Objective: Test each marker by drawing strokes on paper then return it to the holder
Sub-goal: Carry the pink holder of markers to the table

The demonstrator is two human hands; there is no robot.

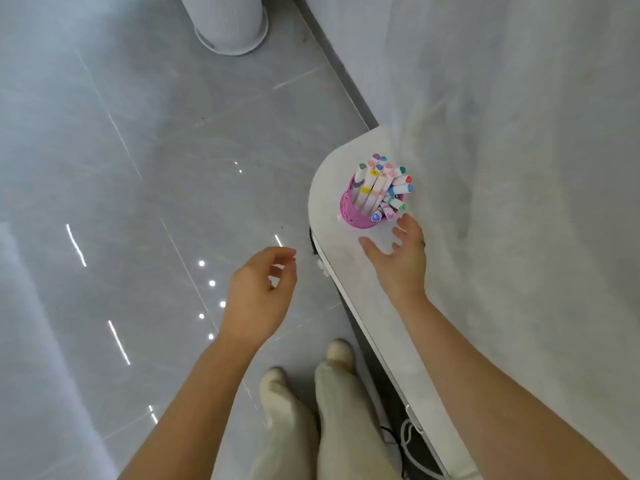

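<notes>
Near side: we are letting the left hand [259, 296] hang beyond the tabletop [332, 244] edge, fingers loosely curled and holding nothing. We are reaching the right hand [401, 258], fingers spread and empty, toward the markers [372, 183]. They are standing in the pink holder [348, 206] at the rounded corner, probably for picking one.

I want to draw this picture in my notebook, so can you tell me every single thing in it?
markers: many, too bunched to count; white with mixed coloured caps; standing in the holder
holder: one, pink, near the table's rounded corner
table: one, white, right side
fabric: pale, sheer, draped at the right
cylinder: one, white, on the floor at the top
floor: grey glossy tiles, left
cables: black and white, under the table
legs: two, cream, bottom centre
left hand: loosely curled, empty, over the floor
right hand: open, beside the holder
</notes>
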